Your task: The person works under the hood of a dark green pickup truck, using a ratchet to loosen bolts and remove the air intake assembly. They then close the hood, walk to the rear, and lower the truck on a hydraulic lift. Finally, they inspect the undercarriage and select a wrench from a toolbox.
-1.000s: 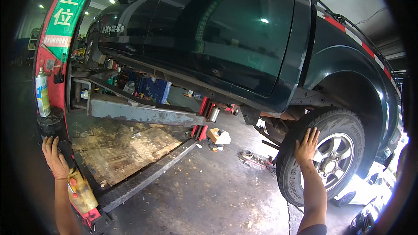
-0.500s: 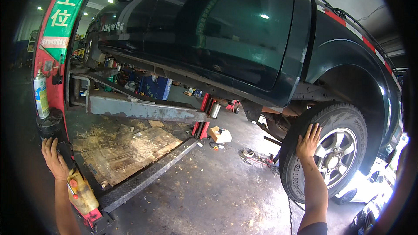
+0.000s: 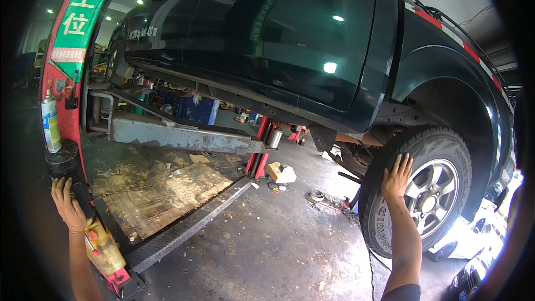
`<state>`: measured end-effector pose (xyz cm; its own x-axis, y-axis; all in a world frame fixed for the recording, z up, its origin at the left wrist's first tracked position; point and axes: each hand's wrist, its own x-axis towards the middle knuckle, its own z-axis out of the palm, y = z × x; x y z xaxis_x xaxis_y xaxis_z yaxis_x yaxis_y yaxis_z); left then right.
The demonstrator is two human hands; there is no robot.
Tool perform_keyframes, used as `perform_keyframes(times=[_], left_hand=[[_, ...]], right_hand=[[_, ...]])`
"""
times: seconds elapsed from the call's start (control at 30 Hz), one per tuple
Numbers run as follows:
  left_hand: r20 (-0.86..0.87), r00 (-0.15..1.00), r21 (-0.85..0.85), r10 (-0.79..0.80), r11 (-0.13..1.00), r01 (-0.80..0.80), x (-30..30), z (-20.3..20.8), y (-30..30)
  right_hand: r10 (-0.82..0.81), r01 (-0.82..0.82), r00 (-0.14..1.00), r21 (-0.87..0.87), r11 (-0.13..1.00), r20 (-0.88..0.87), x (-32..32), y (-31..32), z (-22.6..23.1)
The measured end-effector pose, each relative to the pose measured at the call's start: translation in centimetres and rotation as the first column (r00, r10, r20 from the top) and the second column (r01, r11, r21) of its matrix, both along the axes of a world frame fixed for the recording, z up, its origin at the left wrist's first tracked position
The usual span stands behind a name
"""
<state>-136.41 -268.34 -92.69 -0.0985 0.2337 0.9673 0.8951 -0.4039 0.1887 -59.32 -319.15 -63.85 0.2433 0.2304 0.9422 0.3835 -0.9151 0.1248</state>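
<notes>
A dark green pickup truck (image 3: 278, 50) hangs raised on a lift. Its rear wheel (image 3: 428, 203), a black tire on a silver alloy rim, is at the right. My right hand (image 3: 397, 178) lies flat against the tire's outer sidewall, fingers stretched upward and holding nothing. At the far left, my left hand (image 3: 68, 207) is beside the red lift post (image 3: 71, 100), with its fingers extended over a dark unit (image 3: 83, 198) on the post. What its fingertips touch is hard to make out. Just below that hand is a stained yellowish plastic tank (image 3: 107, 248).
A spray can (image 3: 50, 122) stands on a black cylinder (image 3: 62, 159) by the post. The grey lift arm (image 3: 184, 136) reaches under the truck. A ridged metal floor plate (image 3: 189, 226) crosses beside stained boards (image 3: 173, 189). Farther off are a small box (image 3: 281, 173) and a tape roll (image 3: 317, 194).
The rear wheel and my right hand on it appear slightly higher. A bright reflection has appeared lower on the truck's door. My left hand stays by the post.
</notes>
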Motion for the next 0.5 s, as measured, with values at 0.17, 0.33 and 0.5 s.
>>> perform_keyframes(times=[0.17,0.33,0.5], left_hand=[[-0.01,1.0,0.012,-0.003,1.0,0.003,0.1,-0.5,0.1],[-0.017,1.0,0.012,0.002,1.0,-0.002,0.2,-1.0,0.1],[-0.023,1.0,0.008,0.002,1.0,-0.002,0.2,-1.6,0.4]], right_hand=[[-0.001,0.001,1.0,0.01,1.0,0.016,0.7,0.1,-0.5],[0.019,-0.019,1.0,-0.008,1.0,-0.002,0.5,0.0,-1.7],[0.018,-0.019,0.999,-0.032,0.999,-0.041,-0.3,0.0,-3.1]])
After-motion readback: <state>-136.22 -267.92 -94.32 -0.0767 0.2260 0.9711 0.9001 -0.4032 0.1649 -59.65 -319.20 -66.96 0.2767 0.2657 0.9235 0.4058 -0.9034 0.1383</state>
